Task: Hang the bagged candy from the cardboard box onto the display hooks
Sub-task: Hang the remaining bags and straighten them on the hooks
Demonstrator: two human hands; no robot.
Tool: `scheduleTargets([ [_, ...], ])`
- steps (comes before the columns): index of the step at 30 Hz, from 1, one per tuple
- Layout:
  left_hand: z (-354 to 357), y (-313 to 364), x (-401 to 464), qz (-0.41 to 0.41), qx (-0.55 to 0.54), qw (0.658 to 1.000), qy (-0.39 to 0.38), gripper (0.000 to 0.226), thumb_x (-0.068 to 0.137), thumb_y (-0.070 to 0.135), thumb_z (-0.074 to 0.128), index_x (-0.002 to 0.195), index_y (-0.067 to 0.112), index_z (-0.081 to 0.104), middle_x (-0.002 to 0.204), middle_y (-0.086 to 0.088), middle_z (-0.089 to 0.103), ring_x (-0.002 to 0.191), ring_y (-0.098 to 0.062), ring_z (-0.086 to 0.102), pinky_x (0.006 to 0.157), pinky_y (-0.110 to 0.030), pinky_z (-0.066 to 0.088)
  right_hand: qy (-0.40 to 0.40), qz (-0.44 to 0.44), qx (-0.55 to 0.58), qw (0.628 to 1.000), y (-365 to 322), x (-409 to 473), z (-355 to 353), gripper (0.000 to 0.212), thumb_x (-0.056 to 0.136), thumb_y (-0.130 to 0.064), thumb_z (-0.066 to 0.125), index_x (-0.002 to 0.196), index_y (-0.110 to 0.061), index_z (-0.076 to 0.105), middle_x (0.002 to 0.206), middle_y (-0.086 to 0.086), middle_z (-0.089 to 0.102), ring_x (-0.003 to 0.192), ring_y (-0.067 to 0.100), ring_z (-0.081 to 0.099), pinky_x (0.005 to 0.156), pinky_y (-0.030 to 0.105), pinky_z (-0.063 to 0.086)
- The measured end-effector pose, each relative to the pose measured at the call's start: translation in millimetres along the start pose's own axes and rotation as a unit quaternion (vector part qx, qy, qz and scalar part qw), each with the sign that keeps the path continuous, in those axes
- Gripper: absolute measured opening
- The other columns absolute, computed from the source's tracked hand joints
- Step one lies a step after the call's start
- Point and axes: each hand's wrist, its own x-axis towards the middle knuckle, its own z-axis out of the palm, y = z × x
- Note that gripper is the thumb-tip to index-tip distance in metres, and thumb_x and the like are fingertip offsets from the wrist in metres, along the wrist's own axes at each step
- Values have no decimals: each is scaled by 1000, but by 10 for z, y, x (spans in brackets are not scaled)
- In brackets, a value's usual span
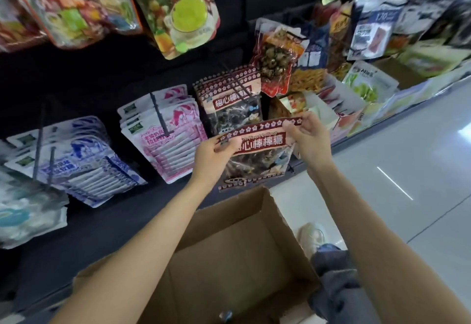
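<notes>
A bag of lollipop candy (260,156) with a dark red flowered header is held up in front of the display. My left hand (212,156) pinches its top left corner and my right hand (307,137) pinches its top right corner. Just behind it, several identical bags (230,99) hang on a black display hook (235,81). The open cardboard box (229,254) sits below my forearms, and its visible inside looks almost bare.
Pink bags (165,130) and blue bags (84,160) hang on hooks to the left. Snack packets (277,56) crowd the rack to the right. Larger bags (178,10) hang overhead. Grey floor (407,170) lies on the right, and my knee (334,283) is beside the box.
</notes>
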Motion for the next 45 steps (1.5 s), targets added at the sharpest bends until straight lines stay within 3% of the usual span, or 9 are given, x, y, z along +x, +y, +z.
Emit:
scheduleTargets([
  [8,171,-125,635,30,91,988,119,28,91,41,59,104,19,68,93,4,71,84,-12,67,75,-39,57,20,8,-24,999,132,704,189,18,89,-16,67,79,-24,53,72,-9,64,69,6,67,69,28,56],
  [13,137,-139,872,70,142,972,174,36,92,42,57,114,14,67,97,5,69,84,-10,63,77,-37,56,10,-39,-51,998,107,929,319,12,89,-17,66,89,-18,54,73,-7,63,61,-4,63,57,13,50],
  [16,127,-183,946,69,172,968,171,35,92,42,57,112,16,68,88,6,68,80,-13,63,75,-38,55,-1,-25,-71,997,166,1023,369,18,88,-18,67,83,-25,52,80,-3,68,74,12,69,61,22,54],
  [26,128,-276,1038,83,189,965,163,26,94,36,54,100,14,68,85,-1,70,76,-18,65,70,-40,55,3,-27,-84,996,237,1162,431,18,88,-18,67,82,-25,51,86,5,72,77,18,72,70,42,59],
  [29,106,-312,1118,87,224,956,170,26,94,36,56,109,18,67,90,-1,71,66,-12,61,69,-34,55,6,-41,-144,989,305,1235,497,12,89,-23,66,91,-18,56,90,0,70,71,7,67,64,24,57],
  [32,63,-308,1223,240,332,898,159,33,91,20,62,124,19,59,116,1,65,75,-8,61,72,-20,47,39,-86,-237,967,308,1341,591,18,88,-29,66,98,-15,61,95,-2,61,78,4,57,66,17,40],
  [35,73,-316,1381,355,406,831,135,39,86,5,64,123,14,60,119,-2,62,106,-22,58,87,-31,48,70,-144,-320,934,270,1485,669,24,85,-36,68,99,-16,66,112,4,51,110,19,45,81,21,31],
  [41,26,-278,1662,290,432,837,169,39,77,-10,65,108,14,67,106,-2,67,98,-25,59,67,-37,54,63,-161,-358,918,174,1687,825,25,85,-34,69,98,-13,66,110,4,55,88,14,51,72,24,36],
  [45,50,-121,1630,227,469,844,130,41,86,-4,56,122,15,58,120,-3,60,113,-24,51,83,-37,49,36,-118,-355,927,133,1737,871,26,87,-26,66,108,-12,66,115,8,58,104,22,56,79,25,39],
])
